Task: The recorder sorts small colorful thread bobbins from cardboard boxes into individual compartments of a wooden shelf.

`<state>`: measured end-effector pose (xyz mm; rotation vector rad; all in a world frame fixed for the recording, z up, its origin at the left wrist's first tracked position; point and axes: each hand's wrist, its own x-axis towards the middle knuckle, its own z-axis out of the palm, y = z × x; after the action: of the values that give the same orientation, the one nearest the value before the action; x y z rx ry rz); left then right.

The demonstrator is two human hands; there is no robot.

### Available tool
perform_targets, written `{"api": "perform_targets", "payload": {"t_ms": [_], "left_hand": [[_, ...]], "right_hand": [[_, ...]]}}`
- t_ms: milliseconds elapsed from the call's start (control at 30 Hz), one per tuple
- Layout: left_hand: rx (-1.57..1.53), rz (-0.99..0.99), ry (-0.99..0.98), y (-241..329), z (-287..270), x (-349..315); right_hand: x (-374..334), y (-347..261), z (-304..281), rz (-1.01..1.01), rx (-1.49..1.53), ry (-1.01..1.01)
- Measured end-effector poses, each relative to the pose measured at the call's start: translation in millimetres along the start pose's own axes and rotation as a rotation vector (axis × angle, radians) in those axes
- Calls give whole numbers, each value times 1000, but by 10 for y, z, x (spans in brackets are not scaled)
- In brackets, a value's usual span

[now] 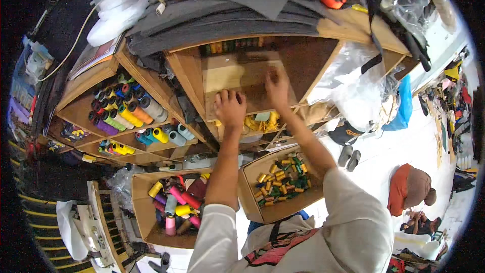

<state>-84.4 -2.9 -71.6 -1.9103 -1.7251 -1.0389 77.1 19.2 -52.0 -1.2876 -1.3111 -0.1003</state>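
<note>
Both my hands are inside the middle compartment of a wooden shelf. My left hand rests near the front edge of its floor, fingers curled over something I cannot make out. Farther in on the right, my right hand has its fingers drawn together, and whatever they hold is hidden. At the back of the compartment stands a row of small green and yellow thread spools. Below my arms is an open cardboard box of loose small spools, yellow and green.
A second cardboard box holds bigger pink, yellow and grey thread cones. Racked thread cones fill the left shelf. Dark folded cloth lies on top. Sandals and a cap are on the right; people sit beyond.
</note>
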Motion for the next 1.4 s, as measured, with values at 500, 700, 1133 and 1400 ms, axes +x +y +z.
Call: {"api": "perform_targets", "payload": {"t_ms": [500,700,1133,1400], "left_hand": [[-467,-30,-336,155,-284,23],[-1063,-305,-714,369,-909,-1127],[-537,13,-1989,524,-233,-3882],[144,-267,-1878,792,79,-5257]], "right_hand": [[-2312,-1105,-3455,727,77,-81],[-2560,-1000,-3772,845,130,293],[-2222,-433,-4108,969,164,11],[-1973,-121,-4157,997,168,-250]]}}
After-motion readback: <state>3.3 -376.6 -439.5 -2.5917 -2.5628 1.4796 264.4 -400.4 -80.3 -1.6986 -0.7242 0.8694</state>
